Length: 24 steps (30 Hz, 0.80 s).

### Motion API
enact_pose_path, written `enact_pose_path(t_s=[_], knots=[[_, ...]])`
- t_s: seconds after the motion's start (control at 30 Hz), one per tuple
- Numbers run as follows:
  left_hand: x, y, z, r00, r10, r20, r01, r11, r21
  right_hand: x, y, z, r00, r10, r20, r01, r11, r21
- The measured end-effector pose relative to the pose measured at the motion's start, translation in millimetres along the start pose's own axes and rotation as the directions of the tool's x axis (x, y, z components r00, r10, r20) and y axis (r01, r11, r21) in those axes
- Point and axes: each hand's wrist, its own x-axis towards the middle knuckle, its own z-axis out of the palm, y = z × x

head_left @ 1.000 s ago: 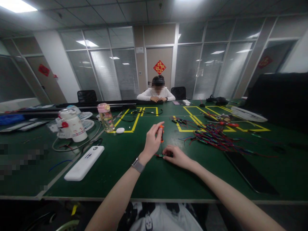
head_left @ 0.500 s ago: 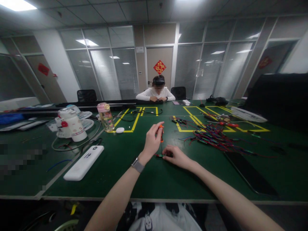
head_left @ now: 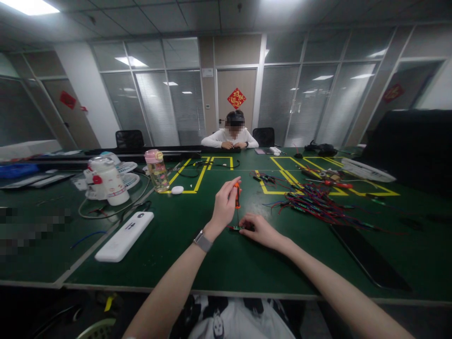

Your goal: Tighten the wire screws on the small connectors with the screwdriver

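Observation:
My left hand (head_left: 225, 203), with a watch on its wrist, is closed around the orange and black handle of a screwdriver (head_left: 238, 197). The screwdriver stands upright, its thin shaft pointing down at a small green circuit board (head_left: 234, 228) with a red wire, lying on the table. Whether the tip touches the board is too small to tell. My right hand (head_left: 257, 229) rests on the table with its fingers curled and pinched at the board's right end. Part of the board is hidden under those fingertips.
To the right lies a heap of wired boards (head_left: 314, 202) near a black flat slab (head_left: 370, 256). On the left are a white power bank (head_left: 125, 237), a white bottle (head_left: 113, 181) and a pink-lidded bottle (head_left: 157, 172). A person (head_left: 231, 136) sits across the green table (head_left: 197, 268).
More of the screwdriver's handle shows beside my left hand, whose fingers have shifted slightly. My right hand stays at the board. The whole view has moved a little.

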Motion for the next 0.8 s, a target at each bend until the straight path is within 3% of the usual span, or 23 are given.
enact_pose_path(t_s=[0.27,0.53,0.7,0.8], knots=[[0.4,3.2,-0.7,0.994,0.069,-0.084,-0.058,0.99,0.132,0.5,-3.0,-0.4,1.0,0.014,-0.008,-0.014,1.0,0.005],[0.3,1.5,1.3,0.999,-0.017,0.028,0.02,0.994,-0.107,0.7,0.2,0.9,1.0,0.009,-0.007,-0.009,1.0,0.013],[1.2,0.4,0.4,0.997,0.038,-0.068,-0.036,0.999,0.038,0.9,-0.9,0.7,1.0,0.004,-0.025,-0.005,1.0,-0.026],[1.0,3.2,-0.5,0.997,0.042,-0.064,-0.039,0.998,0.05,1.7,0.2,2.1,0.998,-0.012,-0.056,0.007,0.997,-0.083]])
